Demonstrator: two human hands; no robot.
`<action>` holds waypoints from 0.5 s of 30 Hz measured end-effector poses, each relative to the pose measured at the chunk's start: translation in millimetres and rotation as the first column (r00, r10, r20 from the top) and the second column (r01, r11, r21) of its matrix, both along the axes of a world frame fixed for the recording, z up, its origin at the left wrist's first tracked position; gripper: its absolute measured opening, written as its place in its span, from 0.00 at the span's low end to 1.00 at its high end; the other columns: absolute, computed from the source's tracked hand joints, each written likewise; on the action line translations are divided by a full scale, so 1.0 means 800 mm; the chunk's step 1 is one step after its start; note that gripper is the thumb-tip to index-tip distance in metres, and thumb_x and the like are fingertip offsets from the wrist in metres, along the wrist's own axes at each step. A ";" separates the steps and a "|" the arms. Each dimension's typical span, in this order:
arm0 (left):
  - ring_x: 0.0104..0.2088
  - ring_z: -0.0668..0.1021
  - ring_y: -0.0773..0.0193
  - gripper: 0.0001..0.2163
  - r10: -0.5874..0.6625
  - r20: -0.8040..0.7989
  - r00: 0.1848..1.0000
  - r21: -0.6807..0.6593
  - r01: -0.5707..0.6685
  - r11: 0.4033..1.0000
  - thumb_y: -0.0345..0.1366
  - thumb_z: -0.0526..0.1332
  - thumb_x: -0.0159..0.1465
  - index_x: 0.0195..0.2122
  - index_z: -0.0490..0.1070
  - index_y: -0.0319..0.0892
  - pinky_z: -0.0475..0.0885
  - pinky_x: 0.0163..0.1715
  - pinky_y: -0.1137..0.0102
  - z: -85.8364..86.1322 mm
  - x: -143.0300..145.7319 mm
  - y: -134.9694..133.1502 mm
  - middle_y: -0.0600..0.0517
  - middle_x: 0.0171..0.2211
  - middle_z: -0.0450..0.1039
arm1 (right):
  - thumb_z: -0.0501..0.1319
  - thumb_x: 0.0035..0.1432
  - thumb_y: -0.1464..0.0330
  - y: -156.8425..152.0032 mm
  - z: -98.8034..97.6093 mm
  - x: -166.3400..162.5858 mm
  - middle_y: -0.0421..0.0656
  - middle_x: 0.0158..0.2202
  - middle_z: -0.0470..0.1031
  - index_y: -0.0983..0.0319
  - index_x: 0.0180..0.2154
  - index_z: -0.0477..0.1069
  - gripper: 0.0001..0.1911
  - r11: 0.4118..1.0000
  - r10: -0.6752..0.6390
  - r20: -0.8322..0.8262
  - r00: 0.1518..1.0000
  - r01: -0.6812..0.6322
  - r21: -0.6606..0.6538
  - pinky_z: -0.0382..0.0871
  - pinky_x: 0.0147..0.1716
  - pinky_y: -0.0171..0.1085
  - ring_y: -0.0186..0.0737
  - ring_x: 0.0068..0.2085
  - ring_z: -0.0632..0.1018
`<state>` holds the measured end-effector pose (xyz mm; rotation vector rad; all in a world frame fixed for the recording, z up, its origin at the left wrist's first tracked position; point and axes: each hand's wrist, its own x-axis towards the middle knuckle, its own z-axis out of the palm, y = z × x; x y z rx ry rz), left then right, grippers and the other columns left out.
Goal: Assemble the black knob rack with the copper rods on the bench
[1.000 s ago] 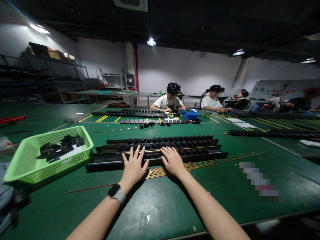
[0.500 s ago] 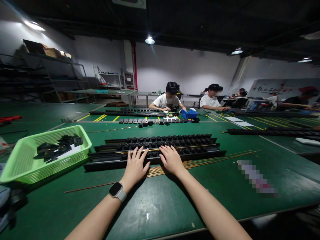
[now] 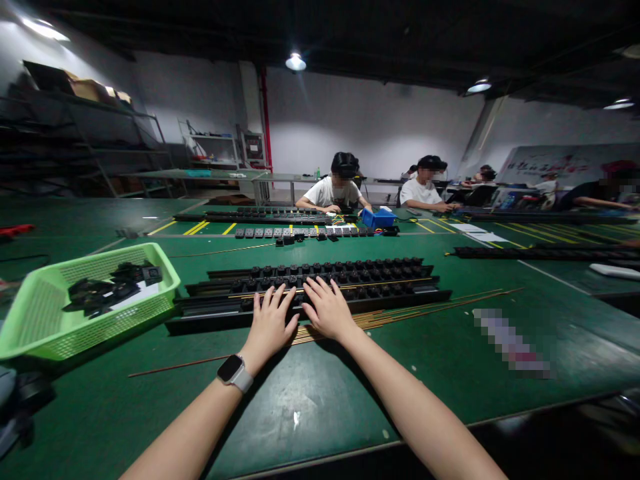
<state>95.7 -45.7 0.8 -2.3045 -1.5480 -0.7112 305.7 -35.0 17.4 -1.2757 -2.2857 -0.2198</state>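
Several long black channel rails (image 3: 320, 325) lie side by side before me, with rows of small black socket-like modules (image 3: 373, 275) set in them. My left hand (image 3: 270, 325) rests over the near rails, fingers spread and flat. Close beside it, my right hand (image 3: 330, 311) also lies with its fingers apart, fingertips on the modules. A thin brass-coloured rod (image 3: 395, 284) runs along the rails by the fingertips; the hands hide part of it. Below the rails, a loose bundle of brass-coloured rods (image 3: 383, 319) passes under my right wrist.
At left stands a light green basket (image 3: 107, 335) with black parts inside. Across the green table (image 3: 350, 413) sits a co-worker (image 3: 327, 193) near a blue bin (image 3: 379, 218) and a row of grey-black modules (image 3: 265, 233). More rails (image 3: 540, 253) lie at the right.
My right hand has slid left along the rails, closer to my left hand. The left hand stays in nearly the same place. The view has shifted slightly.
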 end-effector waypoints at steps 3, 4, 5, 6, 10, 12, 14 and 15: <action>0.73 0.63 0.38 0.30 0.002 -0.001 1.000 0.003 -0.002 1.000 0.45 0.58 0.73 0.75 0.61 0.48 0.51 0.73 0.33 0.000 0.000 0.000 0.42 0.75 0.62 | 0.54 0.78 0.56 -0.001 0.000 0.004 0.47 0.77 0.60 0.58 0.76 0.58 0.31 1.000 0.001 0.007 1.000 -0.001 -0.012 0.46 0.77 0.58 0.51 0.77 0.59; 0.73 0.63 0.38 0.30 0.002 -0.002 1.000 0.003 -0.002 1.000 0.44 0.58 0.73 0.75 0.61 0.48 0.51 0.73 0.33 0.000 0.000 0.000 0.42 0.74 0.63 | 0.53 0.78 0.57 -0.002 0.000 0.006 0.47 0.77 0.60 0.58 0.76 0.58 0.30 1.000 -0.009 -0.002 1.000 0.009 -0.014 0.46 0.77 0.58 0.51 0.77 0.59; 0.73 0.64 0.39 0.30 0.001 -0.003 1.000 0.004 -0.001 1.000 0.44 0.58 0.72 0.75 0.61 0.49 0.51 0.73 0.33 0.000 0.000 -0.001 0.42 0.74 0.63 | 0.53 0.79 0.57 -0.002 -0.001 0.008 0.46 0.77 0.60 0.57 0.76 0.58 0.30 1.000 -0.018 -0.008 1.000 0.018 -0.015 0.46 0.77 0.58 0.50 0.77 0.59; 0.73 0.64 0.39 0.30 0.000 -0.004 1.000 0.005 0.000 1.000 0.43 0.59 0.72 0.75 0.61 0.49 0.51 0.73 0.33 0.000 0.000 -0.001 0.42 0.74 0.63 | 0.53 0.78 0.57 -0.002 -0.001 0.010 0.46 0.76 0.61 0.57 0.75 0.59 0.30 1.000 -0.024 -0.011 1.000 0.024 -0.017 0.46 0.77 0.58 0.50 0.77 0.59; 0.73 0.64 0.39 0.31 -0.001 -0.006 1.000 0.009 0.001 1.000 0.42 0.59 0.72 0.76 0.60 0.49 0.51 0.73 0.34 0.002 -0.001 -0.002 0.41 0.74 0.63 | 0.54 0.78 0.58 0.000 -0.003 0.018 0.46 0.76 0.62 0.56 0.75 0.60 0.30 0.999 -0.031 -0.013 0.999 0.031 -0.029 0.46 0.77 0.57 0.50 0.77 0.60; 0.73 0.64 0.39 0.31 -0.001 -0.004 1.000 0.008 0.001 1.000 0.42 0.59 0.72 0.76 0.60 0.48 0.51 0.73 0.33 0.002 0.000 -0.002 0.41 0.74 0.63 | 0.54 0.78 0.59 0.000 -0.003 0.022 0.46 0.76 0.62 0.56 0.75 0.60 0.29 0.998 -0.045 -0.022 0.999 0.044 -0.036 0.46 0.77 0.58 0.49 0.77 0.60; 0.73 0.64 0.39 0.31 0.002 -0.001 1.000 0.007 -0.001 1.000 0.41 0.59 0.72 0.76 0.61 0.48 0.51 0.73 0.33 0.003 0.000 -0.003 0.41 0.74 0.64 | 0.55 0.77 0.60 0.001 -0.005 0.026 0.46 0.76 0.61 0.57 0.75 0.59 0.30 0.998 -0.045 -0.017 0.999 0.044 -0.048 0.46 0.77 0.58 0.49 0.77 0.60; 0.73 0.64 0.39 0.31 0.003 -0.002 1.000 0.005 -0.003 1.000 0.41 0.59 0.72 0.76 0.61 0.48 0.52 0.73 0.33 0.004 0.001 -0.003 0.42 0.74 0.64 | 0.56 0.77 0.61 0.002 -0.005 0.028 0.46 0.76 0.61 0.57 0.76 0.59 0.31 0.997 -0.047 -0.017 0.999 0.046 -0.055 0.45 0.77 0.57 0.49 0.77 0.59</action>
